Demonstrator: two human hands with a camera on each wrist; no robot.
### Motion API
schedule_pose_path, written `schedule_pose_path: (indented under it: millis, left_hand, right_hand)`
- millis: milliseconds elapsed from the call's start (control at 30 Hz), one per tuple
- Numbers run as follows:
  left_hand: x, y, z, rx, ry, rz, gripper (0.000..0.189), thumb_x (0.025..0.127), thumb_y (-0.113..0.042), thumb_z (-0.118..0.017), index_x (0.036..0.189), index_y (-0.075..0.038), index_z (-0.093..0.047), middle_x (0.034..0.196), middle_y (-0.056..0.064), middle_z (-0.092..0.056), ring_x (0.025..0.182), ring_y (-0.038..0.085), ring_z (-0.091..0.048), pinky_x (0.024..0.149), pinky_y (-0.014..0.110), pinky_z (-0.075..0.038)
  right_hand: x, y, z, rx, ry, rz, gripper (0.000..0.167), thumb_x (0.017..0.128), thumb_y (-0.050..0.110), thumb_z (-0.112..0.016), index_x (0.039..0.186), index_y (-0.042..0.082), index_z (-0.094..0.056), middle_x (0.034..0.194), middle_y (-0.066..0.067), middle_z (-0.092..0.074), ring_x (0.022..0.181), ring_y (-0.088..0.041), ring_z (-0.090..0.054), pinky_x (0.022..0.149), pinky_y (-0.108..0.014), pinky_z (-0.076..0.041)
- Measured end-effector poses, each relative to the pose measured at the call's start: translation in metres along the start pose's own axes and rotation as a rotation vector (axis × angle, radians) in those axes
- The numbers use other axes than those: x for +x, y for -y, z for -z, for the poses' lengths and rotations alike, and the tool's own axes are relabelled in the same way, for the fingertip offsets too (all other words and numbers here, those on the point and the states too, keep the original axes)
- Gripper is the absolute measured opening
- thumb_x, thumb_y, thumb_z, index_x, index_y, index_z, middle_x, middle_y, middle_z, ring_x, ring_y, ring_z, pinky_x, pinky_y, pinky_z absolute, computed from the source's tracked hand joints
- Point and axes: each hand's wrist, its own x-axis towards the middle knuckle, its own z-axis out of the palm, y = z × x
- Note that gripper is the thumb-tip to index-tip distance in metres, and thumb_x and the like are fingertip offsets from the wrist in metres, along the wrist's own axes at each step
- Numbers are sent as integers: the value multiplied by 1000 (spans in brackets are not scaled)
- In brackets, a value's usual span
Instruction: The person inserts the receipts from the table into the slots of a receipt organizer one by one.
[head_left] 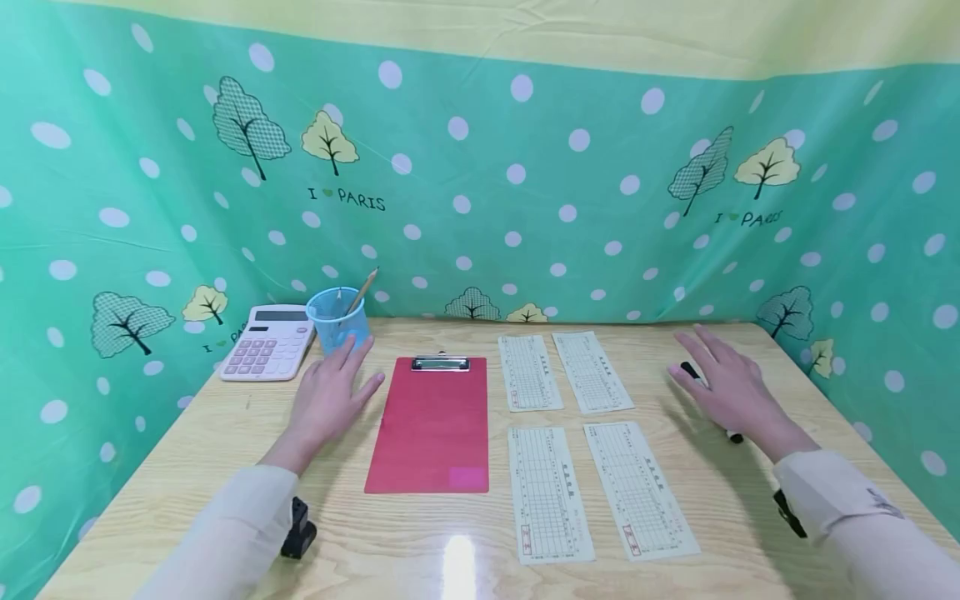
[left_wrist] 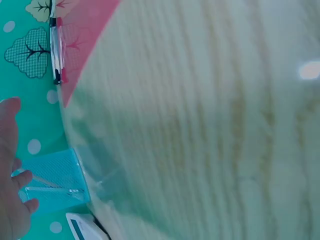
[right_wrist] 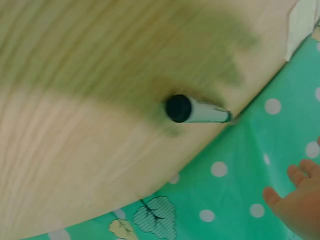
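Hands hover over the wooden tabletop (head_left: 480, 533), one at each side of the head view. Your left hand (head_left: 327, 398) sits left of centre, fingers straight and spread, grip wide and holding nothing. Its fingertips lie just beside the blue mesh pen cup (head_left: 338, 319), which holds a pencil (head_left: 363, 291); whether they touch the cup cannot be told. A pink-keyed calculator (head_left: 267, 342) lies left of the cup, at the tabletop's rear left. A red clipboard (head_left: 433, 424) with a metal clip at its top lies just right of this hand.

Your right hand (head_left: 725, 386) sits at the right of the frame, fingers straight and spread, grip wide and holding nothing. A black marker pen (head_left: 688, 371) lies under it on the tabletop, its ends showing on either side of the palm. In the right wrist view the pen (right_wrist: 195, 110) lies near the tabletop edge.

Four printed forms (head_left: 592, 442) lie in two rows between clipboard and right hand.
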Motion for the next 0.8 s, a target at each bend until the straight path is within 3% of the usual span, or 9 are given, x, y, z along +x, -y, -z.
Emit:
schedule_pose_path:
  millis: [133,267,533,800]
  left_hand:
    - [5,-3,2,-42,-60,-20,63,101,-33,-61,154,-5,-40,154,28,-38,138,49,-40,109,65,-33]
    - [10,-8,3,-100,-73,-22,61,100,-31,-63,151,-2,-43,150,28,-44,134,50,-44,107,66,-35]
    - [20,-16,2,-230,-16,61,65,99,-28,-67,151,0,-41,152,26,-43,140,45,-39,112,60,-34]
    - [31,-28,-7,-410,12,132,65,97,-20,-69,151,1,-40,149,27,-45,127,47,-50,103,59,-44]
  right_hand:
    - [4,11,4,16,-9,9,70,107,47,-46,158,4,-28,161,-31,-20,141,-59,-22,104,-78,-19]
    - [8,21,5,36,-27,21,70,105,44,-52,157,3,-31,157,-33,-25,137,-60,-28,102,-77,-26]
    - [13,46,5,157,-46,9,70,99,39,-67,151,2,-40,146,-32,-40,119,-50,-54,89,-70,-45]
    - [14,72,5,309,-19,2,70,93,35,-76,148,1,-47,144,-26,-50,114,-44,-60,85,-55,-55]
